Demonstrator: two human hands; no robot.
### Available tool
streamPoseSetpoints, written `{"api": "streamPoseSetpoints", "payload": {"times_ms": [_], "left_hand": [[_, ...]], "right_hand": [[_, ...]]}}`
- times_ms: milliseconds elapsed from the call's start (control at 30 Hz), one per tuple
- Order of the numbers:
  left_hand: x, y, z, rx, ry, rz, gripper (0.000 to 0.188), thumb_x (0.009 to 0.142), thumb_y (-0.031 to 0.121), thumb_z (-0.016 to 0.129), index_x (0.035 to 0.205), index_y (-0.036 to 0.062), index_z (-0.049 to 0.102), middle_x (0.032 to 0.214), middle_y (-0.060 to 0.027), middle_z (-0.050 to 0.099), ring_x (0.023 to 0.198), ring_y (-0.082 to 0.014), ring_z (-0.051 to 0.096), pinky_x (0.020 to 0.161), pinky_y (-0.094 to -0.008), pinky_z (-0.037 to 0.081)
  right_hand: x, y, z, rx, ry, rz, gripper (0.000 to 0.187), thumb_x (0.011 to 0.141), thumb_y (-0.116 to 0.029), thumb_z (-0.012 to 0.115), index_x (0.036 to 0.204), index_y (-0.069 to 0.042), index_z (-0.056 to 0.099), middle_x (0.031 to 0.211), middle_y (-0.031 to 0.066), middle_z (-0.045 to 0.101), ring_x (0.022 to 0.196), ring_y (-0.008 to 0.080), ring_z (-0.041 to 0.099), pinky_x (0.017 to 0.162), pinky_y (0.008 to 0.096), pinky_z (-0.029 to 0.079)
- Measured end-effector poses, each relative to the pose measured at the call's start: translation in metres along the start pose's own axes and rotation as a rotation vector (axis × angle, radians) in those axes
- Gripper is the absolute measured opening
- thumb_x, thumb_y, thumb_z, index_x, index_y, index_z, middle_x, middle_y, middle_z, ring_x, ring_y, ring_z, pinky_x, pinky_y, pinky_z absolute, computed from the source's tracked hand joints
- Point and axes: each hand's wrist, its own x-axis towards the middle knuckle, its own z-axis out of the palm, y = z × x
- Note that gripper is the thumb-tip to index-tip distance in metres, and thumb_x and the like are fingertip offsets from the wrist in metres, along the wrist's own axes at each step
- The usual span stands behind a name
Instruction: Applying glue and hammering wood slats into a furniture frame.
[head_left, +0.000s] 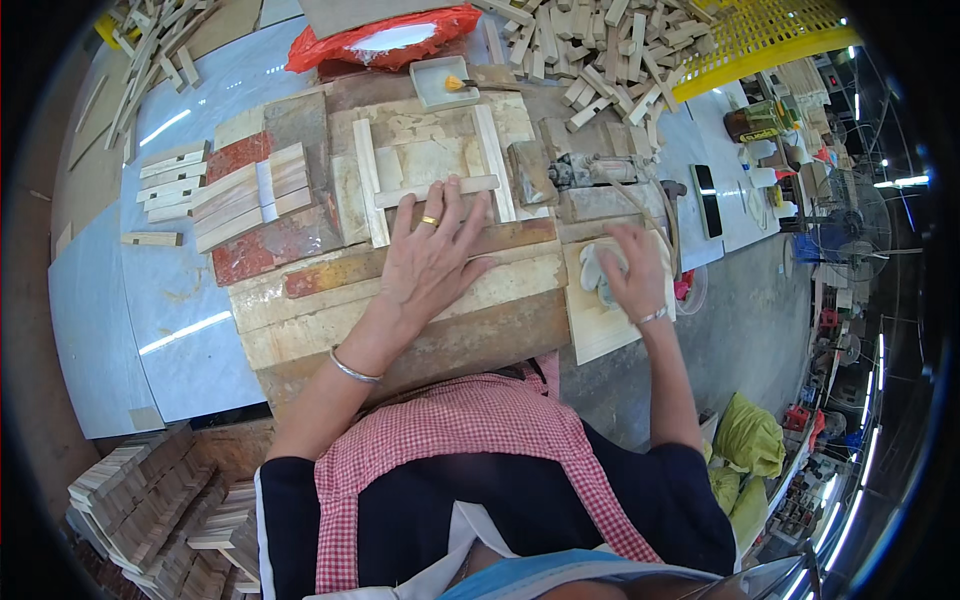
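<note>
Under the fingertips of my left hand [437, 235] lies a short wooden crosspiece [437, 191]; the fingers are stretched out, pressing on it. It spans two longer wooden strips, a left strip [369, 180] and a right strip [494, 165], on the worn work board [400, 300]. My right hand [640, 272] hovers over a whitish, rounded thing [603, 275] on a pale thin panel [600, 335]. Its thumb and fingers are apart, with nothing visibly gripped. What the whitish thing is, I cannot make out.
A metal air tool [600, 170] with a hose lies right of the strips. Flat wooden pieces [255, 198] lie left, a shallow tray [444, 82] behind. Beyond are a wood-block heap [590, 45], red plastic bag [385, 38] and yellow crate [770, 35]. A phone [707, 200] lies right.
</note>
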Motion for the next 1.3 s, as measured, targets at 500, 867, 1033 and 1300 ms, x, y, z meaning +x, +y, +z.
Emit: {"api": "streamPoseSetpoints", "payload": {"times_ms": [500,867,1033,1300], "left_hand": [[-0.010,0.000,0.012,-0.078,0.104,-0.018,0.073,0.076,0.033,0.072,0.129,-0.0106,0.046,0.139,-0.0249,0.044,0.133,-0.0375,0.039,0.111,-0.0495,0.030],[-0.021,0.000,0.029,-0.067,0.293,0.008,0.040,0.081,0.029,0.067,0.108,-0.0002,0.059,0.097,-0.0161,0.060,0.099,-0.0328,0.057,0.092,-0.0491,0.044],[-0.014,-0.001,0.013,-0.063,0.233,0.008,0.043,0.081,0.028,0.067,0.109,-0.0030,0.059,0.101,-0.0187,0.060,0.103,-0.0324,0.058,0.094,-0.0481,0.044],[0.025,-0.023,-0.009,-0.108,0.159,-0.029,0.030,0.082,0.020,0.065,0.103,-0.0004,0.060,0.098,-0.0145,0.059,0.094,-0.0302,0.058,0.084,-0.0417,0.043]], "right_hand": [[0.104,-0.061,0.069,0.148,0.026,-0.321,0.030,0.074,-0.003,0.067,0.103,-0.009,0.066,0.097,0.0108,0.056,0.087,0.0275,0.059,0.071,0.0357,0.050],[0.151,-0.167,0.100,0.170,-0.122,-0.707,0.018,0.077,-0.011,0.067,0.095,-0.013,0.064,0.090,0.0081,0.054,0.081,0.0254,0.059,0.061,0.0353,0.052],[0.160,-0.166,0.109,0.114,0.020,-0.616,0.016,0.079,-0.013,0.066,0.095,-0.012,0.064,0.089,0.0087,0.054,0.081,0.0251,0.060,0.062,0.0364,0.052],[0.074,-0.030,-0.003,0.299,0.020,0.040,0.024,0.084,-0.014,0.066,0.107,-0.009,0.067,0.097,0.0118,0.061,0.089,0.0286,0.061,0.075,0.0348,0.049]]}}
